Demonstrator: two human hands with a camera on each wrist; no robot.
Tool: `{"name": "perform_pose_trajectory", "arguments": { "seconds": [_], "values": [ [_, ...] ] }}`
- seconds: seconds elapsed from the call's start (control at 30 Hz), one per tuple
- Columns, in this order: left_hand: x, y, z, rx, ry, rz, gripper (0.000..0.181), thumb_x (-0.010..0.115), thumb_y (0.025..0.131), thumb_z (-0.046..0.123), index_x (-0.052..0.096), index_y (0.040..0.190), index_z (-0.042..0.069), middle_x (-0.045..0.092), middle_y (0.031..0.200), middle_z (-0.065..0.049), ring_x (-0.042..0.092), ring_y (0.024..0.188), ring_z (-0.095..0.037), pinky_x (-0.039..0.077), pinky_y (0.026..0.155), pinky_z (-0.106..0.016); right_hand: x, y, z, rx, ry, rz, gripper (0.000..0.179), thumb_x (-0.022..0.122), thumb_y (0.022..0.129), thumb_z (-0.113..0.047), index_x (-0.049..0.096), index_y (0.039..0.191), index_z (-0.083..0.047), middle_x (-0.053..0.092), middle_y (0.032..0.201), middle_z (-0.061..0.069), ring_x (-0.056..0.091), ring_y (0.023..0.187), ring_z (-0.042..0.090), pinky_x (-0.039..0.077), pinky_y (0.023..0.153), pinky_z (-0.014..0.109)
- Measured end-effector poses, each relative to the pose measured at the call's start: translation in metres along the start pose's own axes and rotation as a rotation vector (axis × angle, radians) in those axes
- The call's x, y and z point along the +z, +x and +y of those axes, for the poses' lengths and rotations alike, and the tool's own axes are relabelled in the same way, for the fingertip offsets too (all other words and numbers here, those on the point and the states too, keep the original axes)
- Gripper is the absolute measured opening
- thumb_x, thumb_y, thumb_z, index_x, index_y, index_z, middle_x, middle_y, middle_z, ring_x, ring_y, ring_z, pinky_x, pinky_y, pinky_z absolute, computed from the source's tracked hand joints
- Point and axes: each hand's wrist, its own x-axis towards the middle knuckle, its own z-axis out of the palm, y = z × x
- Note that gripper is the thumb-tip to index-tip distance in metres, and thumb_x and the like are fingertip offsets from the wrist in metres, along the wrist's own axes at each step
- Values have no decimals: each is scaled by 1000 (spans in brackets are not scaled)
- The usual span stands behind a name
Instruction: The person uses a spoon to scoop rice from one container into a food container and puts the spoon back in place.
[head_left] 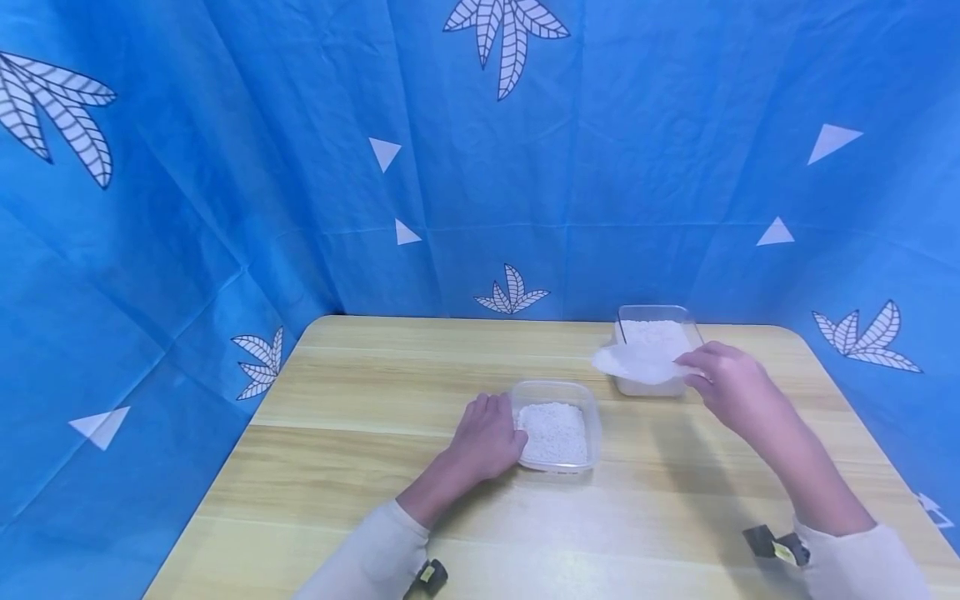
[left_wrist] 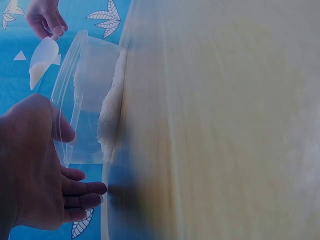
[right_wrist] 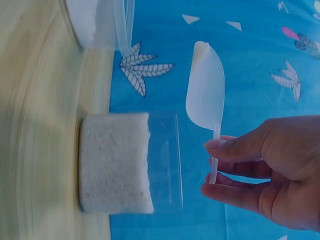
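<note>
My right hand (head_left: 723, 383) pinches the thin handle of a translucent white scoop (right_wrist: 206, 90) between thumb and fingers. In the head view the scoop is held over the front of a clear tall box (head_left: 652, 389) at the back right, which is filled well up with white grains. Some white material shows at the scoop's tip in the left wrist view. My left hand (head_left: 487, 437) grips the left side of a shallower clear plastic container (left_wrist: 92, 65), its thumb at the rim. White grains (head_left: 553, 433) cover this container's floor. Both containers stand upright on the table.
The wooden table (head_left: 337, 467) ends at the back against a blue curtain (head_left: 480, 167) with white leaf and triangle prints. The two containers stand apart, the tall box farther back and to the right. Dark wrist devices (head_left: 776, 546) sit at the sleeves.
</note>
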Motion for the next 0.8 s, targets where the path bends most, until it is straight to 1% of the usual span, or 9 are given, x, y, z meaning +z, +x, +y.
{"name": "perform_pose_trajectory", "arguments": {
  "seconds": [0.2, 0.37, 0.57, 0.8],
  "values": [
    [-1, 0, 0, 5, 6, 8, 48, 46, 98, 35, 49, 128, -3, 52, 102, -8, 42, 98, -23, 39, 99, -40, 8, 0, -10, -51, -5, 21, 24, 80, 79, 6, 77, 103, 3, 73, 94, 21, 70, 86, 40, 59, 79, 57],
    [-1, 0, 0, 8, 7, 7, 48, 46, 98, 34, 49, 127, -3, 52, 103, -9, 42, 99, -23, 40, 99, -41, 15, -2, -17, -98, -13, 46, 22, 82, 78, 6, 77, 99, 3, 73, 92, 19, 70, 84, 37, 59, 78, 54],
    [0, -1, 0, 14, 7, 19, 47, 47, 98, 34, 49, 127, -3, 53, 103, -9, 43, 99, -24, 40, 101, -42, 19, -5, -24, -108, -52, 49, 22, 82, 77, 6, 78, 98, 2, 73, 91, 18, 70, 84, 36, 60, 77, 53],
    [0, 0, -1, 19, 5, 24, 40, 48, 97, 33, 51, 119, 0, 52, 99, -8, 43, 96, -23, 40, 96, -40, 23, -7, -30, -120, -78, 66, 23, 84, 75, 6, 79, 98, 0, 73, 89, 17, 69, 81, 34, 60, 75, 50]
  ]
}}
